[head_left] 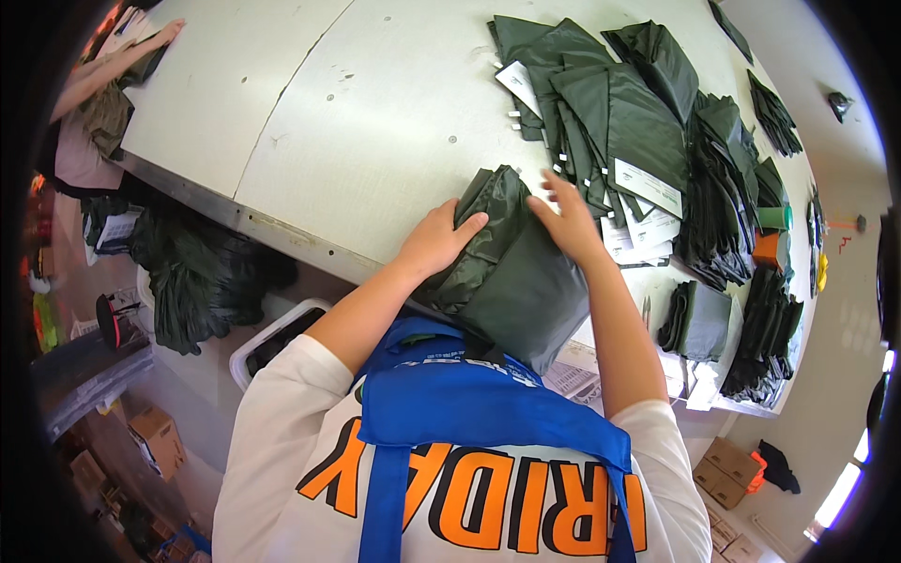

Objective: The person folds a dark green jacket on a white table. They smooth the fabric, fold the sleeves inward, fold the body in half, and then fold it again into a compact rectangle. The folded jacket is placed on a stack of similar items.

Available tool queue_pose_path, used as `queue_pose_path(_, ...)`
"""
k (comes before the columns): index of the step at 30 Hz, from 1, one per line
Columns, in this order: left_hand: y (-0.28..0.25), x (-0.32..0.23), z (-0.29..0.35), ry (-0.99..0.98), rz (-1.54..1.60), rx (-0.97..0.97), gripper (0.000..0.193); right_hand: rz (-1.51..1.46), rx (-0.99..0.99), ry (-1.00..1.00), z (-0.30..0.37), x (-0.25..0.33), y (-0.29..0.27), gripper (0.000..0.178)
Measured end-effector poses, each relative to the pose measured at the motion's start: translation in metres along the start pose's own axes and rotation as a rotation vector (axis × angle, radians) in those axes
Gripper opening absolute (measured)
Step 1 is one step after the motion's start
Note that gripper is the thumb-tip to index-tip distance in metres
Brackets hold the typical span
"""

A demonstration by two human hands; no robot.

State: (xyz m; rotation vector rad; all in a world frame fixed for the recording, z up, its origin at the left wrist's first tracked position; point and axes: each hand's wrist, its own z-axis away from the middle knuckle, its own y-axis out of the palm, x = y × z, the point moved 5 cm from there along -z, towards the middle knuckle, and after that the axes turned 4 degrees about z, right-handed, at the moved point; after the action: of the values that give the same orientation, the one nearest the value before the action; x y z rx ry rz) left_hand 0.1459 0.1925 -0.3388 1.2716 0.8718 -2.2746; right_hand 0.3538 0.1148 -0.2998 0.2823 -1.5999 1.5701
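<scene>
A dark green, shiny folded fabric bundle (526, 291) rests at the table's near edge, right in front of my body. My left hand (439, 242) grips its left side, thumb lying on top and the other fingers mostly hidden. At the bundle's upper right edge is my right hand (566, 218), its fingers apart and its thumb near the cloth. Just beyond that hand lies an overlapping pile of flat dark green fabric pieces (648, 113). White printed labels (648, 188) are attached to several of them.
Further right on the white table (375, 122) stand more dark stacks, including a folded bundle (699, 319). A white bin (272, 342) and dark cloth (202, 272) are below the table's left edge. Another person's arm (117, 66) reaches over the far left corner.
</scene>
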Motion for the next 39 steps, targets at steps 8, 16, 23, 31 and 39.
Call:
queue_pose_path(8,-0.004,0.001,-0.006,-0.088,0.129,0.142,0.068,-0.031,-0.043,-0.058,-0.004,-0.011,0.038,0.045)
queue_pose_path(16,0.027,0.02,-0.011,-0.115,0.135,0.142,0.063,0.062,0.062,-0.013,-0.005,-0.014,0.043,0.052)
queue_pose_path(23,0.017,-0.057,0.046,0.345,0.229,0.237,0.044,-0.399,0.342,0.094,0.013,0.02,0.005,0.081)
queue_pose_path(31,0.02,-0.009,0.017,0.133,0.273,-0.046,0.03,-0.51,0.379,0.186,0.022,0.036,-0.018,0.085)
queue_pose_path(39,0.008,-0.016,-0.007,0.171,0.207,0.061,0.015,-0.557,0.328,0.229,0.029,0.027,-0.02,0.071)
